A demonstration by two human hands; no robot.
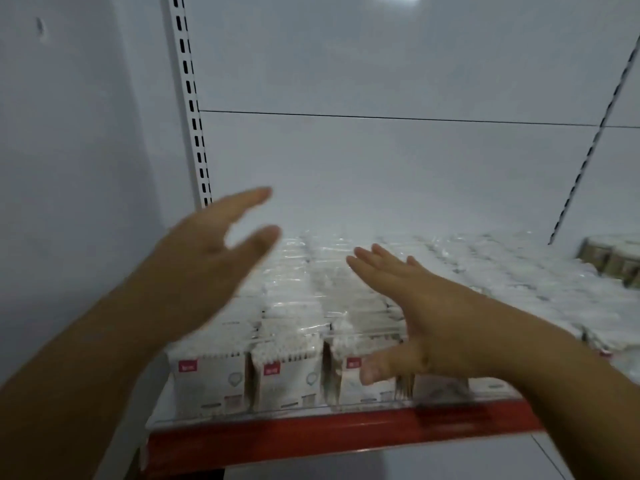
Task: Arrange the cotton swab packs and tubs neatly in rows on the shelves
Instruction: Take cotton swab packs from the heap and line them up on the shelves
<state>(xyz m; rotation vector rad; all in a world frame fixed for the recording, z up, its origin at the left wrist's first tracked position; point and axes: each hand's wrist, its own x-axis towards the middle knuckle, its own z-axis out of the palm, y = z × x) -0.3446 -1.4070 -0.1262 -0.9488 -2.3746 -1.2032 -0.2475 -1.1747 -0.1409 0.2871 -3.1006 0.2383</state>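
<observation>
Logged mid-step: squaring up rows, no pick in hand. Found left hand [207,261] raised and blurred over the left column of cotton swab packs [287,375], fingers spread, gripping nothing. Found right hand [419,306] likewise open, fingers straight above the packs, thumb hanging before the front row; cannot tell contact. Noted packs upright in columns on the shelf [311,434], behind a clear front rail [242,415]. Spotted tubs [613,261] at far right, well apart. Judged next: lower both palms to the column sides, press inward gently, avoid tipping wrappers.
</observation>
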